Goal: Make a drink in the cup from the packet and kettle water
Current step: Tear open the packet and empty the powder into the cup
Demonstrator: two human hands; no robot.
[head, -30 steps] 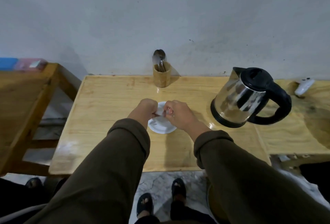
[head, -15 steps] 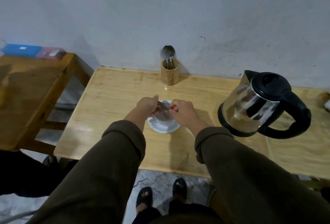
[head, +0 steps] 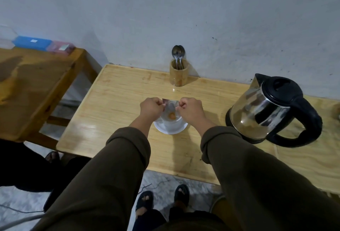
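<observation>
Both hands, left and right, are pinching the top corners of the light, flimsy packet, holding it over the fragile cup on the bench, the heavy kettle standing nearby.

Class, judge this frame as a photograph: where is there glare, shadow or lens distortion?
Head view: dim, even light; the kettle mirrors its surroundings; pale sheen on the table near the saucer; soft shadow right of the spoon holder; wide-angle lens bows the table edges.
</observation>
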